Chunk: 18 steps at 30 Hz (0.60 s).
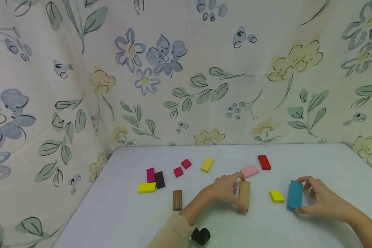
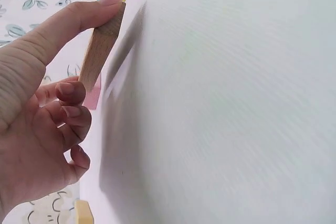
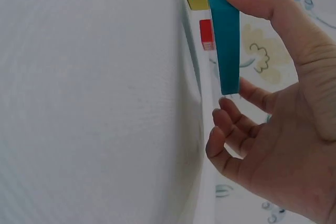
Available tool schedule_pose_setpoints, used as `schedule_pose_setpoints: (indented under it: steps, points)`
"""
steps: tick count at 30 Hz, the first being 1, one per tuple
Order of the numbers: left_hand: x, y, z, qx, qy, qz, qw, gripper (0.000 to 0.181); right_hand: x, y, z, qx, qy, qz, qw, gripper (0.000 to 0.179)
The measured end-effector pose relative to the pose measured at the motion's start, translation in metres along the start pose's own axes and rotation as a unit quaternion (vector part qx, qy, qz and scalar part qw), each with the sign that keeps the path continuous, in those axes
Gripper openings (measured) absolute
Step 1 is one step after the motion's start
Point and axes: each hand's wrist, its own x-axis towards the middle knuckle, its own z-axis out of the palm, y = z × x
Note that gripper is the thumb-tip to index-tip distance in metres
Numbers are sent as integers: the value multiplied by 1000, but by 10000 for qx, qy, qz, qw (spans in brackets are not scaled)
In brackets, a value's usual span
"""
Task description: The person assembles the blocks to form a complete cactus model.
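Observation:
My left hand (image 1: 225, 189) pinches a light wooden block (image 1: 244, 195) lengthwise, thumb at the near end and a finger at the far end. In the left wrist view, the wooden block (image 2: 100, 51) stands a little apart from its shadow on the table. Toward the right, my right hand (image 1: 322, 201) grips a blue block (image 1: 295, 195) the same way, by its two ends. The right wrist view shows the thumb pressing one end of the blue block (image 3: 226, 40). Between the two held blocks lies a small yellow block (image 1: 277, 196). A pink block (image 1: 249, 171) sits just beyond the wooden one.
Farther back lie a red block (image 1: 264, 162) and a yellow block (image 1: 207, 165). Left of them are two small crimson blocks (image 1: 178, 172), then magenta (image 1: 150, 175), dark brown (image 1: 159, 179) and yellow (image 1: 147, 187) blocks grouped together. A brown wooden block (image 1: 177, 200) lies near the left forearm.

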Motion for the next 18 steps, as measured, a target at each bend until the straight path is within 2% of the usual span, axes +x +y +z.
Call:
schedule_pose_setpoints:
  steps: [12,18]
  points:
    - [-47,-20,-5,-48,472,211,9986,83,0,-22,-4,51,111,-135,9998,84]
    - [-67,-22,-3,-20,594,322,9977,86,2,-35,-4,159,177,-308,9992,85]
